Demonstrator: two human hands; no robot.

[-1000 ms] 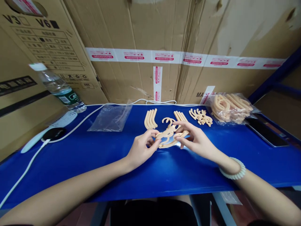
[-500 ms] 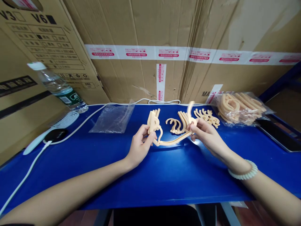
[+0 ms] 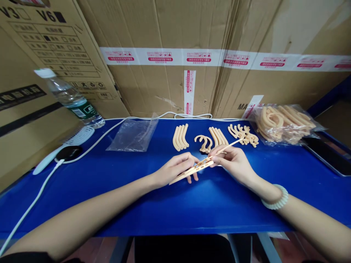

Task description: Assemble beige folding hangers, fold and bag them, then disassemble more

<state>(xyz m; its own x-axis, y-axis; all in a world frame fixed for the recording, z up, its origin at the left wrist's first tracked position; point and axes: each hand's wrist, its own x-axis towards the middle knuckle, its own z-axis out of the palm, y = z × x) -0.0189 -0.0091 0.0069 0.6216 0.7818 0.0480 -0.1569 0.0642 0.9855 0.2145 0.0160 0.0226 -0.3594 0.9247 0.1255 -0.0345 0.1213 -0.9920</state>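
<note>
A cream plastic folding clothes hanger [image 3: 201, 167] is held between both hands above the blue tabletop, seen nearly edge-on and tilted up toward the right. My left hand [image 3: 177, 168] is closed around its lower left part, with some fingertips showing beneath. With thumb and fingers, my right hand [image 3: 233, 160] pinches the middle and right part, and a thin tip sticks out past it. Just behind the hands lie loose hanger hooks [image 3: 204, 140], partly covered by the right hand. Curved hanger arms lie in two rows, one on the left [image 3: 181, 137] and one on the right [image 3: 218, 136].
More small curved pieces [image 3: 244, 134] lie at the back right, beside a clear bag of hanger parts [image 3: 285, 122] and a dark phone [image 3: 329, 155]. An empty plastic bag [image 3: 133, 135], a water bottle [image 3: 74, 100], a hairbrush [image 3: 79, 137] and a white cable [image 3: 105, 137] are left. Cardboard boxes [image 3: 164, 86] stand behind.
The hanger, spread out between my hands before, is now turned edge-on with its parts close together. My hands have come nearer each other. The left row of arms now shows fully.
</note>
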